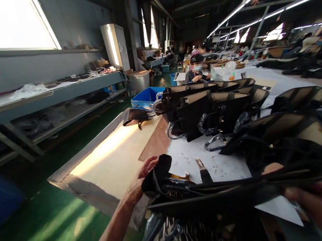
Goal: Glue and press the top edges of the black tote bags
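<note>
Between my two hands is a black handbag (240, 195), held flattened and sideways just above the table's near edge. My left hand (140, 183) has its fingers closed round the bag's left end, where a black flap curls up. At the right end, my right hand (316, 197) pinches the bag with the thumb below and fingertips showing over the top. A black strap with a gold-coloured metal clasp (199, 164) sticks up behind the bag. Part of a white sheet (280, 209) shows beneath it.
Several black handbags (214, 108) stand in rows on the table, their handles wrapped in clear plastic. A small black piece (136, 116) lies on the board (108, 157) at left. Behind are a blue crate (146, 97) and a seated person (196, 70). A long workbench (61, 93) runs along the wall.
</note>
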`<state>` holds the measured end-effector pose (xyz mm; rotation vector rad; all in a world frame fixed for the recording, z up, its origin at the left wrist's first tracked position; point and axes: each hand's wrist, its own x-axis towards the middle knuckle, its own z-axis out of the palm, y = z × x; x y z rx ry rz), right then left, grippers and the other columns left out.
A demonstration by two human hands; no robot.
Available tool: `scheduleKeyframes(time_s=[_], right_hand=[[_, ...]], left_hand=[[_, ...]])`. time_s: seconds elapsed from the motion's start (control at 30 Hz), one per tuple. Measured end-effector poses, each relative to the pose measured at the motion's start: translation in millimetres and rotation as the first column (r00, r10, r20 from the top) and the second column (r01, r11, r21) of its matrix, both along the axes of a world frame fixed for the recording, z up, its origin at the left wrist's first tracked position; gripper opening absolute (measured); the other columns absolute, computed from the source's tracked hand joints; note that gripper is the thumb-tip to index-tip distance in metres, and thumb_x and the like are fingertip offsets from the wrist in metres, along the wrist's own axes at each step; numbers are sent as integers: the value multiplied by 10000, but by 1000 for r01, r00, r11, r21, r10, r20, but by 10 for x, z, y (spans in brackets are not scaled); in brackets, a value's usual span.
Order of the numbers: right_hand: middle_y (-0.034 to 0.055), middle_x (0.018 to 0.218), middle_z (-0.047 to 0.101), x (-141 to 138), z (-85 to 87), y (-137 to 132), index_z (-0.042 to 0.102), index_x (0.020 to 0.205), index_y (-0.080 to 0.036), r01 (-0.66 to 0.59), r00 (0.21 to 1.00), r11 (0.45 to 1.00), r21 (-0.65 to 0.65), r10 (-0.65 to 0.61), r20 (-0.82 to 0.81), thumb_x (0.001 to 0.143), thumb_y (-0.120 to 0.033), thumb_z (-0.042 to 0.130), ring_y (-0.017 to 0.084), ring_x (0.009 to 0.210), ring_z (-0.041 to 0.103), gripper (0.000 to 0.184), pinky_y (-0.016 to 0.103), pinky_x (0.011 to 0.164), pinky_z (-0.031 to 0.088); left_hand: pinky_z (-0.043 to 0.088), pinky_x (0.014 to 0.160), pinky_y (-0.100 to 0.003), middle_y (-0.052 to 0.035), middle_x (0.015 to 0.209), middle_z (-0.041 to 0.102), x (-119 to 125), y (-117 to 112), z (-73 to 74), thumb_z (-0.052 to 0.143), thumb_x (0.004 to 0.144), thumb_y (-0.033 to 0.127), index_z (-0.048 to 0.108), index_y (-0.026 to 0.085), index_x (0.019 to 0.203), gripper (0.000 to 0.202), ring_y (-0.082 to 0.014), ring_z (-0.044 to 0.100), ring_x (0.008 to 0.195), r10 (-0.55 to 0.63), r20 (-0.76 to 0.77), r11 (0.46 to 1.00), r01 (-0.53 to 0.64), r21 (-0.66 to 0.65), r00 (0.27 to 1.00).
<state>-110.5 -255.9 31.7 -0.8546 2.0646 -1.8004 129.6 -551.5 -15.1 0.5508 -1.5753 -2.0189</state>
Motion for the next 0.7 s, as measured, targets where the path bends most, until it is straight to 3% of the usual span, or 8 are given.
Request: scheduleKeyframes(time_s=[0.1, 0.2, 0.3, 0.43, 0.5, 0.53, 0.6, 0.7], right_hand=[[97, 916, 682, -70, 35, -273, 725, 881, -237, -17, 993, 994, -109, 29, 111, 592, -374, 798, 360, 929, 606, 328, 446, 824, 516], [81, 932, 679, -169, -6, -513, 721, 904, -218, 12, 990, 979, -202, 17, 140, 570, -334, 812, 340, 927, 604, 365, 453, 851, 495], [69, 929, 678, -282, -8, -694, 718, 923, -213, -34, 986, 961, -274, 77, 148, 610, -302, 794, 315, 928, 603, 334, 441, 881, 469], [65, 927, 676, -454, 99, -897, 686, 1003, -220, -169, 950, 920, -354, 248, 191, 661, -301, 759, 312, 901, 611, 358, 437, 808, 494], [64, 962, 667, -545, 158, -1033, 648, 1074, -214, -260, 939, 897, -357, 321, 121, 702, -319, 716, 304, 909, 607, 392, 423, 795, 491], [66, 980, 661, -585, 177, -1118, 628, 1106, -205, -300, 935, 889, -346, 345, 77, 719, -330, 692, 299, 915, 603, 413, 415, 795, 487], [69, 999, 652, -644, 184, -1321, 599, 1145, -185, -358, 923, 882, -305, 383, 23, 737, -345, 659, 289, 917, 597, 443, 402, 797, 479], [62, 1012, 644, -643, 77, -1654, 621, 1100, -178, -421, 901, 879, -223, 433, 6, 750, -382, 639, 274, 933, 585, 405, 401, 848, 451]], left_hand=[[462, 922, -369, -79, 1250, 572, -2, 68, 67, 688, 652, 366, 531, 220, 1240, 626, -298, 530, 1133, 27, 27, 999, -26, -20, 999], [490, 876, -377, -79, 1209, 601, -43, 185, 189, 629, 673, 370, 570, 192, 1195, 555, -312, 531, 1124, 197, 68, 980, -195, -34, 978], [515, 833, -389, -59, 1200, 608, -65, 225, 397, 614, 666, 360, 531, 224, 1243, 599, -318, 551, 1096, 280, 85, 959, -275, -60, 956], [497, 887, -406, -54, 1407, 410, 72, 49, 721, 754, 550, 423, 469, 284, 1309, 823, -366, 480, 1184, 157, -27, 971, -159, -178, 987], [510, 849, -420, -74, 1404, 410, 147, -41, 820, 805, 480, 434, 460, 311, 1320, 916, -383, 497, 1158, 62, -25, 971, -66, -228, 998], [516, 823, -421, -94, 1345, 480, 161, -56, 835, 810, 476, 424, 473, 310, 1310, 907, -377, 533, 1112, 23, 8, 971, -21, -237, 1000], [526, 742, -378, -110, 1100, 646, 127, -10, 776, 778, 533, 372, 582, 268, 1193, 697, -330, 615, 952, -21, 128, 965, 54, -258, 992], [442, 540, -238, -28, 660, 638, -41, 201, 486, 670, 605, 229, 665, 184, 748, 150, -186, 582, 625, -6, 329, 936, 121, -330, 944]])
